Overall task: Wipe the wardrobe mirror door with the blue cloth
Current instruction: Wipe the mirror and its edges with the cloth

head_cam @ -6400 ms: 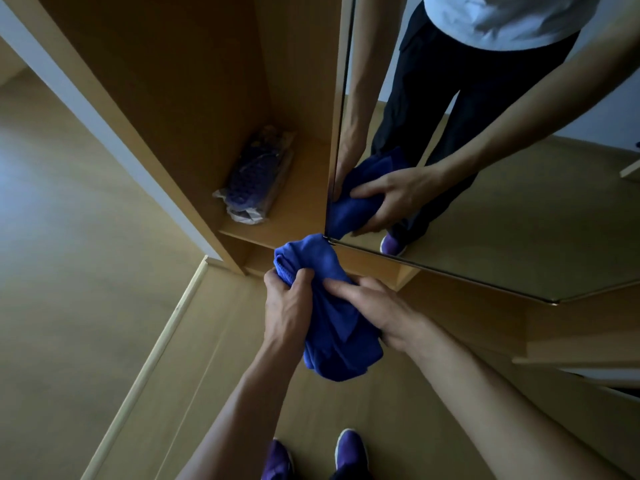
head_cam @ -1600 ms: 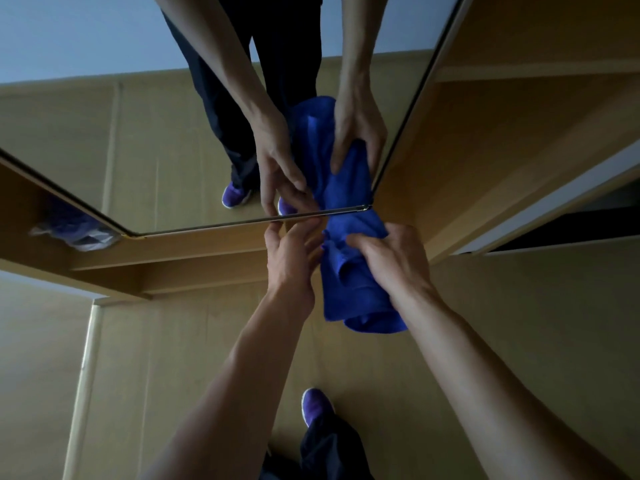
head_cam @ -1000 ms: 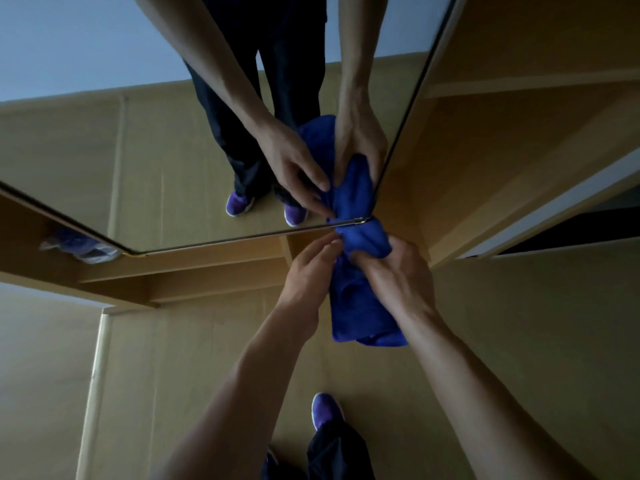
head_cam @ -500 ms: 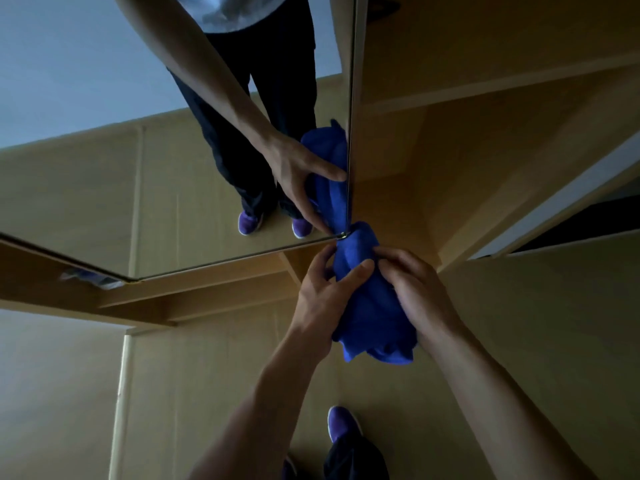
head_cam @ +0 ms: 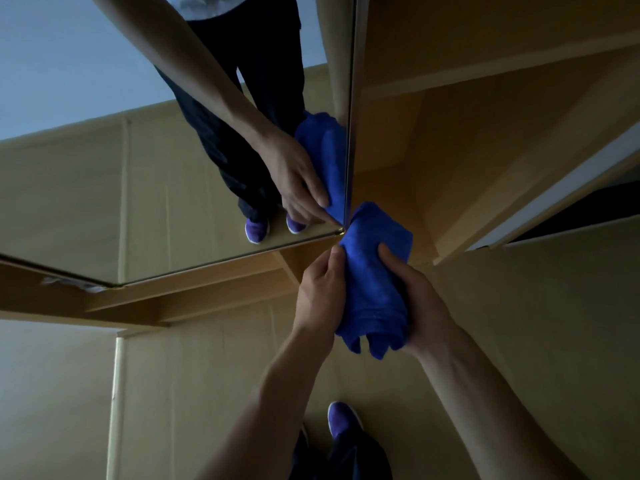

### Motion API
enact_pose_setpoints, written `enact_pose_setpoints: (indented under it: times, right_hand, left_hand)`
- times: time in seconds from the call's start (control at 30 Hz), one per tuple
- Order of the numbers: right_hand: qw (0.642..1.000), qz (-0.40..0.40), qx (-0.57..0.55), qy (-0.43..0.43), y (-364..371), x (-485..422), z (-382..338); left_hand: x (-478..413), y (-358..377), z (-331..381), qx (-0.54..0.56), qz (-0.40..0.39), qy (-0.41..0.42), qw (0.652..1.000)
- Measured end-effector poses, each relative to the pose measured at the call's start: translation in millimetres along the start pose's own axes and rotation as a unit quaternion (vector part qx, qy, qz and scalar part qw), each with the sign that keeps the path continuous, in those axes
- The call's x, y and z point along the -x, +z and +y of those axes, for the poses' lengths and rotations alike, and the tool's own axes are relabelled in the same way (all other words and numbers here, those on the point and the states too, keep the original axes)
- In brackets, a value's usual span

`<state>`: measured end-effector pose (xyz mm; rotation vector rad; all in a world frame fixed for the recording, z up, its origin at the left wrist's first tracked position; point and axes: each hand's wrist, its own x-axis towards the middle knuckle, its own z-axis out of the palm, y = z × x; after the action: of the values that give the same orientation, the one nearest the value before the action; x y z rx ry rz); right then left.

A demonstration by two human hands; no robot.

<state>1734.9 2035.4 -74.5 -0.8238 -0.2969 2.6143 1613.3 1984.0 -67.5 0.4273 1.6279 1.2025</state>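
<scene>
The blue cloth (head_cam: pixel 375 271) is bunched into a thick roll and held between both hands. My left hand (head_cam: pixel 320 296) grips its left side and my right hand (head_cam: pixel 420 303) grips its right side. The cloth's top end presses against the bottom right corner of the wardrobe mirror door (head_cam: pixel 104 185), right at the door's vertical edge. The mirror reflects my left arm, the cloth, dark trousers and purple shoes.
Right of the door edge the open wardrobe (head_cam: pixel 467 133) shows wooden shelves and panels. A wooden base rail (head_cam: pixel 194 292) runs under the mirror. Wood-look floor (head_cam: pixel 194 393) lies below, with my purple shoe (head_cam: pixel 343 419) on it.
The cloth and both hands have slid right along the mirror's lower edge to its bottom right corner. The door edge now looks more upright in view.
</scene>
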Motion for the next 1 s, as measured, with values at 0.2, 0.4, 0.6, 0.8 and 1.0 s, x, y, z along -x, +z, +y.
enact_pose_setpoints:
  times: [0.2, 0.4, 0.6, 0.8, 1.0]
  right_hand:
    - [0.994, 0.068, 0.078, -0.031, -2, -3, -4]
    - [0.963, 0.198, 0.144, -0.115, -1, -6, -13]
    - [0.931, 0.269, 0.173, -0.173, 10, -18, -13]
    - [0.916, 0.284, 0.203, -0.198, 28, -17, -21]
    - [0.91, 0.228, 0.229, -0.261, 42, -11, -39]
  left_hand:
    - [-8, -15, -1, -0.011, 0.019, -0.045, 0.999]
    - [-12, -30, 0, 0.213, 0.037, -0.119, 0.969]
    - [-17, -34, 13, 0.362, 0.027, -0.139, 0.921]
    - [-13, -35, 26, 0.37, 0.011, -0.142, 0.918]
    - [-16, -33, 32, 0.37, 0.021, -0.145, 0.917]
